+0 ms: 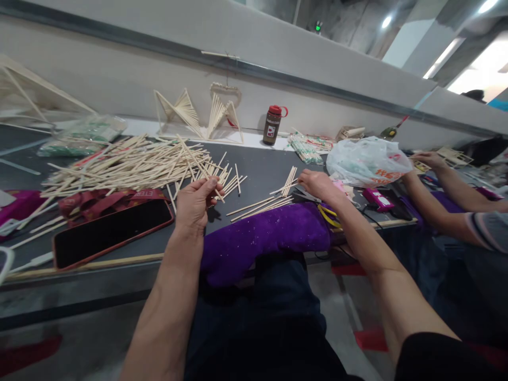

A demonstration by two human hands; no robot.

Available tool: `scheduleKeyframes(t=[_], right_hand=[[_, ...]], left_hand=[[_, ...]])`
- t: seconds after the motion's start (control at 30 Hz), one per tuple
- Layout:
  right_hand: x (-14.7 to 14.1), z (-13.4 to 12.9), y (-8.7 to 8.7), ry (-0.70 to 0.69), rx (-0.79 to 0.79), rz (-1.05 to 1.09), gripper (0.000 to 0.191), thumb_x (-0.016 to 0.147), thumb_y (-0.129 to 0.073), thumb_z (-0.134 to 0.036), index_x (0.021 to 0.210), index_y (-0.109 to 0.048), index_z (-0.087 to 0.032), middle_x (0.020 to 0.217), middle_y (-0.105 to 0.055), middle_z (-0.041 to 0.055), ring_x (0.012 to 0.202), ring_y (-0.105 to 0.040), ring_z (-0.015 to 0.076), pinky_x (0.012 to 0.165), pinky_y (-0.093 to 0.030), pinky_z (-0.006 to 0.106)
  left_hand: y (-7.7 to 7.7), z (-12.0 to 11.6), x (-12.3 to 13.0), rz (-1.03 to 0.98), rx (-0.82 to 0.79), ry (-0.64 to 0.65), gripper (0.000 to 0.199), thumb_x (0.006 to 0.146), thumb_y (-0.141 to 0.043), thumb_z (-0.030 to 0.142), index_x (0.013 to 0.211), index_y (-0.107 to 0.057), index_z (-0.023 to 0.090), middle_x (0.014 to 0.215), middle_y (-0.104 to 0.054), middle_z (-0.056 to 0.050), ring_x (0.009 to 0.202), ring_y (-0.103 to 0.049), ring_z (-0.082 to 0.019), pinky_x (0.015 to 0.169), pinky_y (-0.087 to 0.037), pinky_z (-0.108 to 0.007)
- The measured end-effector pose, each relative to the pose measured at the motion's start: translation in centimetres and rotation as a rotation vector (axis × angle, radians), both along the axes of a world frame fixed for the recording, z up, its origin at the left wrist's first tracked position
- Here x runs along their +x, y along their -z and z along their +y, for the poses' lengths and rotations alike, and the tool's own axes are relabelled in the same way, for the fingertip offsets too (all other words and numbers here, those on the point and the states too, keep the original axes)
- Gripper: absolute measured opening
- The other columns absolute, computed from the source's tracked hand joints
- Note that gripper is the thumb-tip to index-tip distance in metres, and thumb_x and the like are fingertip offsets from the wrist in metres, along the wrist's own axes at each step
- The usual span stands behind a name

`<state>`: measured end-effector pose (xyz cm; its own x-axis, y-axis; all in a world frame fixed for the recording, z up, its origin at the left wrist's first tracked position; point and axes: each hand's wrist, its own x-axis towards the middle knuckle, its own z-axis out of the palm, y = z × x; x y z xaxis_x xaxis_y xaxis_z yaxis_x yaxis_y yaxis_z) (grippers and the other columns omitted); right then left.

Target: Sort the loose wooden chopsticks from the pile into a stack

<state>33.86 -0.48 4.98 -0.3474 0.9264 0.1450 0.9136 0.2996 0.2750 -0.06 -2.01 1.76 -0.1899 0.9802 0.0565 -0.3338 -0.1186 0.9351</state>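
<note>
Between the thumb and fingers of my left hand (pixel 198 200) is a thin wooden stick (pixel 191 153), slanting up over the large pile of sticks (pixel 130 164). My right hand (pixel 315 184) is closed at the right end of a small group of short sticks (pixel 289 181); whether it grips one is too small to tell. Longer sticks (pixel 257 208) lie between my hands, just behind a purple cloth (pixel 265 235) on the table's front edge. Scissors with yellow handles (pixel 327 216) rest under my right wrist.
A phone (pixel 113 233) and a dark red ribbon (pixel 107 203) lie at left. Along the wall stand stick models (pixel 178 111) and a bottle (pixel 272 125). Right of my hand are a plastic bag (pixel 367 161), a magenta device (pixel 378 200) and another person's hands (pixel 431 160).
</note>
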Motion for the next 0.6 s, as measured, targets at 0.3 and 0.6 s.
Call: scheduleKeyframes(t=[0.3, 0.6], right_hand=[[-0.6, 1.2, 0.2, 0.016, -0.074, -0.045, 0.033, 0.089, -0.047, -0.021, 0.117, -0.064, -0.019, 0.111, -0.065, 0.011, 0.088, -0.064, 0.0213, 0.066, -0.039, 0.027], [-13.8, 4.1, 0.3, -0.076, -0.21, 0.333, 0.03, 0.088, -0.05, -0.036, 0.081, -0.072, -0.017, 0.081, -0.07, 0.0095, 0.075, -0.062, 0.0176, 0.06, -0.036, 0.025]], left_hand=[[0.1, 0.1, -0.2, -0.042, 0.021, -0.054, 0.024, 0.06, -0.078, 0.031, 0.076, -0.071, 0.014, 0.063, -0.065, -0.002, 0.052, -0.06, -0.008, 0.038, -0.036, -0.013], [0.1, 0.0, -0.2, -0.048, 0.011, -0.07, 0.03, 0.06, -0.078, 0.036, 0.078, -0.069, 0.013, 0.065, -0.066, -0.001, 0.053, -0.06, -0.008, 0.04, -0.035, -0.014]])
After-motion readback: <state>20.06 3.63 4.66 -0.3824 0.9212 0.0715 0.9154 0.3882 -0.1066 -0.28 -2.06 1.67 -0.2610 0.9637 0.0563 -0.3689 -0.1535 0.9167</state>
